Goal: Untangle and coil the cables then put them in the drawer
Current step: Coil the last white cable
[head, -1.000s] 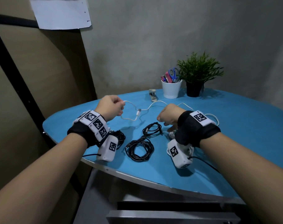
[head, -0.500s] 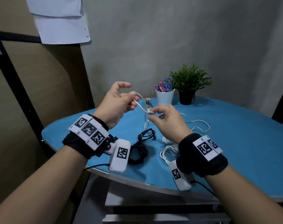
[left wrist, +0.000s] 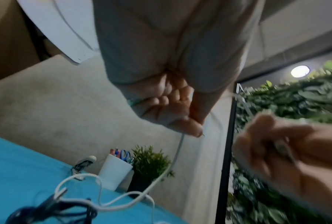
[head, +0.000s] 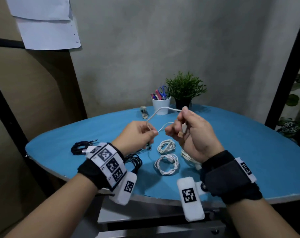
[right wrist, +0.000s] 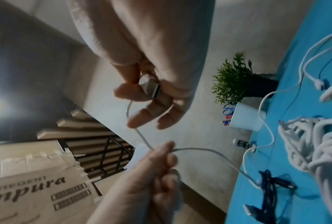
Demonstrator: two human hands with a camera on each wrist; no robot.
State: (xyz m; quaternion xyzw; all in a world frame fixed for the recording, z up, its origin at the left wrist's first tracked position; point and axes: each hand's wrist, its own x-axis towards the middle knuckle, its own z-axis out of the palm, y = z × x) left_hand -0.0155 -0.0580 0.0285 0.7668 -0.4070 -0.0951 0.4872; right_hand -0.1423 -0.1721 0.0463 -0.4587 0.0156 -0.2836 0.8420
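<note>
Above the blue table (head: pixel 248 152), both hands are working one white cable (head: pixel 160 109); since a moment back they are sitting higher and closer together, the slack that was trailing between them is now drawn up into a first arc, and I judge coiling of this cable is just beginning, not near done; the right hand (head: pixel 193 134) is pinching the plug end (right wrist: pixel 155 89) between thumb and fingers, the remaining fingers loosely curled; the left hand (head: pixel 137 136) is pinching the cord between thumb and forefinger, its other fingers curled in; from the left pinch the cord is running down to the table, where its tail is lying loose near a white cup (head: pixel 161 104); two white coils (head: pixel 166 163) are already lying wound on the table nearer than the cup, with a looser white bundle (head: pixel 188 157) just beside them; black cables (head: pixel 79 148) are lying left of those; the drawer is not clearly showing, and nothing is in it as far as I can judge.
</note>
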